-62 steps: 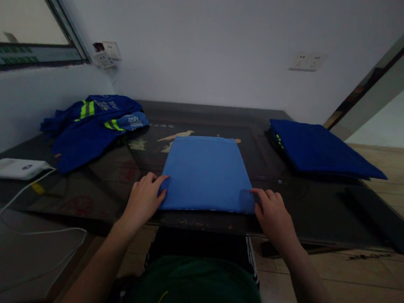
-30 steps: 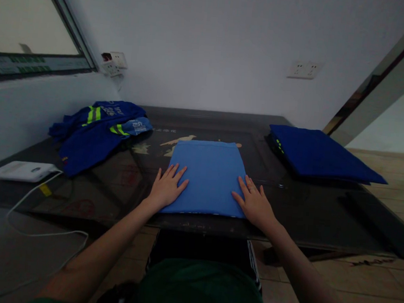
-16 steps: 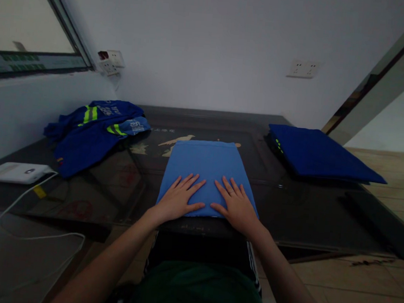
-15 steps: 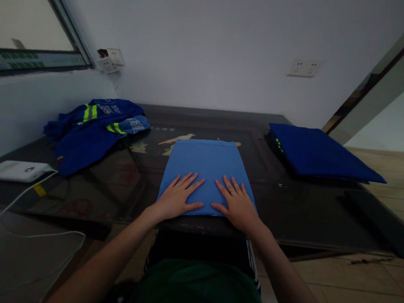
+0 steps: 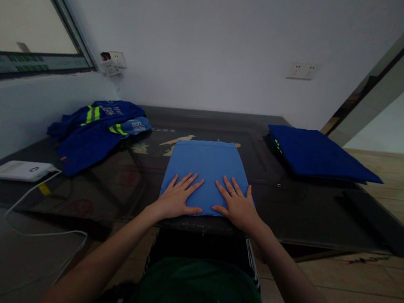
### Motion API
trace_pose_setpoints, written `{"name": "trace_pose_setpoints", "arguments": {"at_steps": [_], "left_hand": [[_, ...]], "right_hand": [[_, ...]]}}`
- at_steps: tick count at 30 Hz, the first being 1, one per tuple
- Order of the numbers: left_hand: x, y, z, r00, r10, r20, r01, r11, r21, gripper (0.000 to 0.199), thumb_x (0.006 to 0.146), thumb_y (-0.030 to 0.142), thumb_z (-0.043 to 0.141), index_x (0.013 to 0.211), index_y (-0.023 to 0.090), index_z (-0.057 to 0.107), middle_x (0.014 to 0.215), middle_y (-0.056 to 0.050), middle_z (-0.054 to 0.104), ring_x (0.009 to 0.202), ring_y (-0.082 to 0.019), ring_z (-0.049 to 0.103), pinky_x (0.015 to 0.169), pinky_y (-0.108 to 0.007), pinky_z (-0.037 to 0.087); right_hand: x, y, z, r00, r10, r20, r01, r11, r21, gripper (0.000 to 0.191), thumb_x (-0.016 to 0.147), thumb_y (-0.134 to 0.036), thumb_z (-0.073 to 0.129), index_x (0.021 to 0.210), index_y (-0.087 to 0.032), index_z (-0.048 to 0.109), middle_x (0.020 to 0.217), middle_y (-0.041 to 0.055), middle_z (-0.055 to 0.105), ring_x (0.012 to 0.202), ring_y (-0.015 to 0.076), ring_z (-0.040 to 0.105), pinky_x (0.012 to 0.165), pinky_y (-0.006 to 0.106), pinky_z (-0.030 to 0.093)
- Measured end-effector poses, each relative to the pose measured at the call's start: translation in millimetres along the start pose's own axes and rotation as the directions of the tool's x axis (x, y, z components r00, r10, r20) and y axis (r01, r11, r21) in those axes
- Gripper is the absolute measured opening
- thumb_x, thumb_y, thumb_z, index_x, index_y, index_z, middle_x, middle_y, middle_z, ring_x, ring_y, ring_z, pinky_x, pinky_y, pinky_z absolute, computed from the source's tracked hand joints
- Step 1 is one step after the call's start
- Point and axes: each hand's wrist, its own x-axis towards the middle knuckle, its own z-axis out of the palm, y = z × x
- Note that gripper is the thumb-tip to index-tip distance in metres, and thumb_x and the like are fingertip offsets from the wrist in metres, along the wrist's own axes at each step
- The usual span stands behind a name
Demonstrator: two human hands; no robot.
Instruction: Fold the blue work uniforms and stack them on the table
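Light blue folded cloth (image 5: pixel 206 161) lay flat on the counter (image 5: pixel 298 210), directly before me, extending forward from under my hands. Left hand (image 5: pixel 176 199) and right hand (image 5: pixel 241 208) were apart, palms down, fingers spread, touching its near part at opposite sides; neither gripped. Both appeared about equally near its midline. Long axis: could not tell; side edges ran away from me.

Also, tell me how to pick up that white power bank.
I'd pinch the white power bank from above, across its long sides near the left end: it looks flat and slim, those sides seem free, and the white cable joins its right end.
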Motion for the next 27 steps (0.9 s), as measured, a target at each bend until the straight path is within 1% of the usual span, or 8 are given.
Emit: {"name": "trace_pose_setpoints", "arguments": {"at_steps": [4,8,11,13,15,18,20,27], "left_hand": [[-4,1,-0.6,1.0,0.001,-0.017,-0.001,1.0,0.001,0.082,0.084,0.07,0.043,0.151,0.031,0.018,0.159,-0.005,0.014,0.146,-0.026,0.013,0.117,-0.053,0.006],[-3,-2,-8.9,1.0,-0.012,0.005,0.013,0.995,-0.096,0.064,0.092,0.063,0.031,0.149,0.034,0.026,0.158,-0.004,0.02,0.145,-0.024,0.018,0.116,-0.05,0.013],[17,-12,-17.2,0.999,-0.048,-0.018,0.045,0.99,-0.131,0.059,0.093,0.062,0.031,0.144,0.034,0.037,0.156,-0.006,0.025,0.144,-0.027,0.02,0.115,-0.051,0.018],[37,-23,-19.4,0.994,-0.091,-0.064,0.085,0.992,-0.094,0.056,0.093,0.06,0.034,0.142,0.033,0.041,0.155,-0.007,0.028,0.144,-0.029,0.02,0.113,-0.054,0.019],[56,-36,-16.8,0.983,-0.145,-0.11,0.142,0.989,-0.037,0.055,0.094,0.056,0.035,0.143,0.031,0.04,0.155,-0.008,0.028,0.144,-0.03,0.02,0.113,-0.054,0.018],[75,-55,-6.9,0.97,-0.204,-0.134,0.205,0.979,-0.007,0.055,0.096,0.053,0.033,0.146,0.03,0.034,0.155,-0.009,0.027,0.144,-0.03,0.021,0.113,-0.052,0.019],[78,-63,-0.3,0.97,-0.207,-0.125,0.206,0.978,-0.022,0.056,0.096,0.054,0.029,0.147,0.031,0.031,0.156,-0.008,0.025,0.144,-0.028,0.022,0.113,-0.051,0.021],[75,-66,4.6,0.968,-0.206,-0.141,0.198,0.978,-0.07,0.056,0.095,0.055,0.03,0.146,0.032,0.034,0.155,-0.007,0.03,0.142,-0.027,0.026,0.114,-0.049,0.021]], "right_hand": [[-3,0,0,1.0,0.005,-0.01,-0.004,1.0,0.018,0.073,0.09,-0.066,0.034,0.151,-0.029,0.018,0.158,0.0068,0.012,0.145,0.0336,0.009,0.105,0.073,0.007],[0,3,-6,1.0,-0.013,0.009,0.013,0.997,0.082,0.071,0.09,-0.065,0.035,0.15,-0.029,0.024,0.157,0.0075,0.018,0.144,0.0357,0.012,0.105,0.074,0.01],[18,8,-18,0.999,-0.015,-0.04,0.019,0.994,0.105,0.068,0.091,-0.063,0.035,0.147,-0.024,0.035,0.155,0.0108,0.025,0.143,0.0363,0.015,0.108,0.069,0.014],[37,14,-25,0.995,-0.006,-0.1,0.016,0.995,0.096,0.064,0.095,-0.058,0.032,0.147,-0.021,0.036,0.155,0.0123,0.026,0.144,0.0339,0.015,0.111,0.063,0.016],[57,23,-26,0.995,0.025,-0.099,-0.017,0.996,0.084,0.061,0.098,-0.051,0.029,0.147,-0.017,0.035,0.156,0.0132,0.024,0.144,0.0319,0.016,0.112,0.058,0.02],[76,41,-18,0.995,0.101,-0.006,-0.1,0.991,0.092,0.063,0.098,-0.052,0.027,0.149,-0.014,0.03,0.156,0.0149,0.022,0.144,0.032,0.017,0.111,0.056,0.023],[79,52,-8,0.994,0.106,0.02,-0.108,0.989,0.105,0.066,0.097,-0.056,0.027,0.15,-0.016,0.026,0.157,0.0142,0.02,0.144,0.0315,0.016,0.112,0.056,0.022],[73,60,8,0.99,0.095,-0.108,-0.081,0.989,0.123,0.066,0.096,-0.058,0.022,0.149,-0.018,0.03,0.155,0.013,0.025,0.143,0.027,0.021,0.113,0.053,0.021]]}}
